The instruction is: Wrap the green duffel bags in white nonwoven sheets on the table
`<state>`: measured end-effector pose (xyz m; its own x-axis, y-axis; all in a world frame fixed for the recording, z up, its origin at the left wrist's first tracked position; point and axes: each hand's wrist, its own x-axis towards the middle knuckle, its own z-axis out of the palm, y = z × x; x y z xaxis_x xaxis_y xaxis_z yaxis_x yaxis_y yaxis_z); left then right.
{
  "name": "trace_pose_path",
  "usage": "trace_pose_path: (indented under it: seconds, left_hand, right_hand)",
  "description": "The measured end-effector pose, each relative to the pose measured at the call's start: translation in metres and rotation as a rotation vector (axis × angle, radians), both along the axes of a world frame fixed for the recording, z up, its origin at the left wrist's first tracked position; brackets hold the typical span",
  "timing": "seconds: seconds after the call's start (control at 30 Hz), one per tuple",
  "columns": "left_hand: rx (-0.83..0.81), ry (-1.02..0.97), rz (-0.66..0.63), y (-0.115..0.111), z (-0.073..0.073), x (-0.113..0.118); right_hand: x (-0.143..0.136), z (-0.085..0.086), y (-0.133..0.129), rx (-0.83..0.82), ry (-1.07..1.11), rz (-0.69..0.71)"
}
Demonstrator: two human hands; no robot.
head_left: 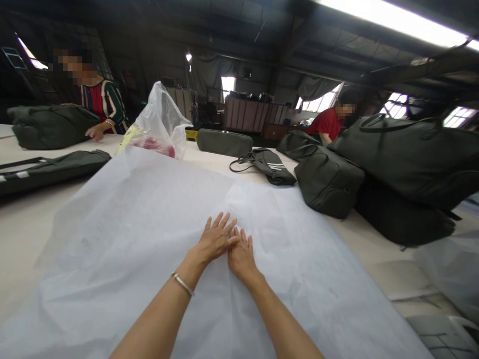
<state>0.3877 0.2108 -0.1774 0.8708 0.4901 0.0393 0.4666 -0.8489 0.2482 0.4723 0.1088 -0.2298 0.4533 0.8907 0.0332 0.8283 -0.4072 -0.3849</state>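
Observation:
A large white sheet (149,209) with light creases is spread over the table before me. Both hands rest on it near its middle, touching each other. My left hand (217,240) lies palm down with fingers apart, a silver bracelet on the wrist. Beside it, my right hand (241,253) is also palm down, its fingers stretched forward and the thumb side against my left hand. Neither holds anything visible. Beyond the sheet's far edge stands a clear plastic bag (160,122) with something dark red inside.
Several dark green bags, including a boxy one (327,182), are piled at the right. A flat pouch (224,142) and a strapped bag (275,167) lie at the back. People stand at the far left and back right. Another dark bag (52,124) sits at left.

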Motion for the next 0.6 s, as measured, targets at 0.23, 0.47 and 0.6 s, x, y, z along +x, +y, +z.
trace_pose_path:
  seconds: [0.23,0.47,0.6]
  left_hand:
    - [-0.003,-0.196,0.048,-0.012,-0.058,-0.029]
    - [-0.074,-0.454,0.195,-0.016,-0.062,-0.035]
    - [-0.094,-0.495,0.260,-0.014,-0.049,-0.040]
  right_hand:
    - [-0.016,0.012,-0.036,0.139,0.070,0.002]
    - [0.028,0.023,-0.028,0.079,-0.121,0.207]
    - [0.030,0.003,-0.024,0.025,-0.179,0.175]
